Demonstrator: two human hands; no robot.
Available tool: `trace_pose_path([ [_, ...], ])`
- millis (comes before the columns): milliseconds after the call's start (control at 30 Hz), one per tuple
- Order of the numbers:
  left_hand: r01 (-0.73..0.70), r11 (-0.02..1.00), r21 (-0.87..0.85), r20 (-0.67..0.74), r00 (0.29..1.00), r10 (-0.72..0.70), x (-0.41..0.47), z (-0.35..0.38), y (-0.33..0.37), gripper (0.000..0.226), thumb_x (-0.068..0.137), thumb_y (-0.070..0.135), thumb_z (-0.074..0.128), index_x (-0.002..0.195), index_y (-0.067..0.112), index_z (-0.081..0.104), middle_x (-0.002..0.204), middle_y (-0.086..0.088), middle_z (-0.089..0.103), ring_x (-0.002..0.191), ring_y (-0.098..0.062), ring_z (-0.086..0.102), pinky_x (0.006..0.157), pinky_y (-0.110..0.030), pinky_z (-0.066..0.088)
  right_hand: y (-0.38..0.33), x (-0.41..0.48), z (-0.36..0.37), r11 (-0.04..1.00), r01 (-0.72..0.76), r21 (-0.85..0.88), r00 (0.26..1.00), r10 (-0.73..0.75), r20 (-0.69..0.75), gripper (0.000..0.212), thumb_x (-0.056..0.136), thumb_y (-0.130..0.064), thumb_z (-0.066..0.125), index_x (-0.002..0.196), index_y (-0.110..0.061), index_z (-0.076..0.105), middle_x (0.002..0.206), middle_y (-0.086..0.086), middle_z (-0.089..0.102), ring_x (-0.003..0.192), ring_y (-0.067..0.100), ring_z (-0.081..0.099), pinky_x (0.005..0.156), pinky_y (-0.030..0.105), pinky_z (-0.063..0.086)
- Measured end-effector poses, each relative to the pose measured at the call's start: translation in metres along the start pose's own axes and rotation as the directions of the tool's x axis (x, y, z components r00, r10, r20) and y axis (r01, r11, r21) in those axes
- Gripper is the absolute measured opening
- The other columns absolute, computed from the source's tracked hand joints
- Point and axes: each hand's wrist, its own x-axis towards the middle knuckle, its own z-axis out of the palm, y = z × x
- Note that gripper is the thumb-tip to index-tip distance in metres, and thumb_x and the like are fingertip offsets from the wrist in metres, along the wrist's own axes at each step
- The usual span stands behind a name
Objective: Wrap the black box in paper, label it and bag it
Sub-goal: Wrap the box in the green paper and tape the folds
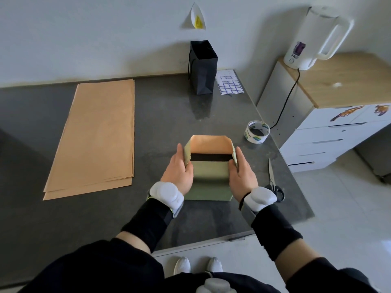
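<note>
Two hands: the left hand (178, 173) and right hand (241, 173) clasp the ends of the half-wrapped box, one at each end, near the front edge of the surface (160, 115).
Fingers: the left fingers (180, 151) lie along the folded left end with the thumb over the top. The right fingers (239, 154) do the same on the right end. Both hands hold paper against the box.
Box: the box (210, 157) shows only as a black strip between the two flaps. Its long axis runs left to right, straight between the hands.
Paper: the paper (209, 172) has its near flap laid over the top, and the far flap stands up just beyond the fingertips. Judged from this, the next move is to fold that flap towards the body to close the strip.
Scissors: the scissors (274, 180) lie just right of the right wrist.
Tape: the tape (257, 132) sits to the far right, nearer the right hand, so that hand looks better placed to fetch it.
Spare sheets: the spare sheets (97, 136) are stacked well to the left.
Bag: the bag (203, 68) stands upright at the far edge with its mouth open. I cannot tell what is inside it.
Label sheet: the label sheet (230, 84) lies flat just right of the bag.
Kettle: the kettle (313, 37) stands on a cabinet off to the far right.
</note>
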Motion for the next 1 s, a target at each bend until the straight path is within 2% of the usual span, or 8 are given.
trace_pose_path([
  [100,-0.003,0.979,0.205,-0.004,1.0,0.004,-0.003,-0.002,0.002,0.061,0.1,0.031,0.032,0.151,0.025,-0.001,0.15,0.006,0.029,0.116,-0.029,0.052,0.088,-0.036,0.041,0.003,-0.002,-0.004,0.972,0.134,-0.193,0.991,-0.132,0.024,0.056,0.099,-0.034,0.033,0.15,-0.023,0.013,0.155,-0.008,0.02,0.141,0.015,0.021,0.107,0.025,0.024],
  [367,-0.035,0.922,0.387,0.099,0.995,-0.004,-0.002,-0.006,0.005,0.088,0.085,0.072,0.028,0.149,0.028,-0.013,0.155,0.007,0.018,0.13,-0.022,0.042,0.093,-0.036,0.039,0.002,-0.002,-0.012,0.885,0.188,-0.427,0.98,-0.142,0.137,0.073,0.091,-0.058,0.035,0.15,-0.024,0.008,0.158,-0.007,0.009,0.143,0.016,0.017,0.11,0.031,0.024],
  [467,0.02,1.0,-0.022,0.152,0.988,-0.016,0.003,-0.005,-0.001,0.068,0.096,0.058,0.021,0.15,0.029,-0.008,0.156,0.006,0.017,0.14,-0.017,0.026,0.103,-0.027,0.024,0.002,0.0,-0.011,0.994,0.078,-0.075,0.989,-0.068,0.129,0.055,0.1,-0.042,0.027,0.15,-0.025,0.013,0.156,-0.01,0.014,0.143,0.008,0.014,0.108,0.019,0.014],
  [533,0.091,0.92,-0.382,0.18,0.983,-0.022,0.006,-0.003,-0.009,0.058,0.101,0.045,0.025,0.15,0.032,-0.003,0.156,0.007,0.017,0.142,-0.014,0.021,0.113,-0.026,0.015,0.002,0.0,-0.009,0.983,-0.006,0.184,0.994,-0.015,0.113,0.048,0.101,-0.036,0.027,0.149,-0.028,0.018,0.154,-0.012,0.021,0.142,0.006,0.018,0.106,0.015,0.012],
  [600,0.157,0.794,-0.588,0.189,0.981,-0.054,0.009,-0.002,-0.016,0.061,0.1,0.034,0.039,0.15,0.035,0.003,0.152,0.005,0.028,0.136,-0.015,0.035,0.114,-0.033,0.025,0.003,0.002,-0.008,0.933,-0.09,0.349,0.991,0.049,0.123,0.046,0.101,-0.034,0.031,0.147,-0.032,0.024,0.148,-0.012,0.031,0.138,0.007,0.025,0.109,0.018,0.016],
  [733,0.16,0.729,-0.666,0.16,0.985,-0.07,0.008,-0.002,-0.018,0.057,0.094,0.017,0.055,0.145,0.025,0.03,0.14,0.001,0.045,0.121,-0.012,0.049,0.101,-0.027,0.039,0.011,0.009,-0.005,0.822,-0.163,0.546,0.986,0.113,0.124,0.04,0.101,-0.035,0.034,0.14,-0.035,0.038,0.141,-0.01,0.044,0.126,0.007,0.041,0.113,0.03,0.028],
  [833,0.139,0.734,-0.665,0.143,0.988,-0.058,0.01,-0.002,-0.016,0.056,0.092,0.017,0.058,0.143,0.024,0.034,0.13,0.005,0.049,0.112,-0.007,0.052,0.092,-0.02,0.039,0.015,0.014,-0.003,0.813,-0.181,0.553,0.983,0.13,0.131,0.039,0.101,-0.033,0.034,0.14,-0.035,0.039,0.136,-0.01,0.045,0.123,0.007,0.042,0.109,0.027,0.03],
  [1000,0.168,0.724,-0.669,0.162,0.984,-0.079,0.013,0.0,-0.016,0.048,0.092,0.012,0.057,0.135,0.023,0.04,0.116,0.004,0.056,0.094,-0.001,0.057,0.074,-0.014,0.047,0.013,0.016,0.003,0.769,-0.197,0.609,0.98,0.153,0.124,0.033,0.099,-0.035,0.036,0.13,-0.041,0.047,0.133,-0.005,0.052,0.122,0.012,0.048,0.109,0.036,0.035],
])
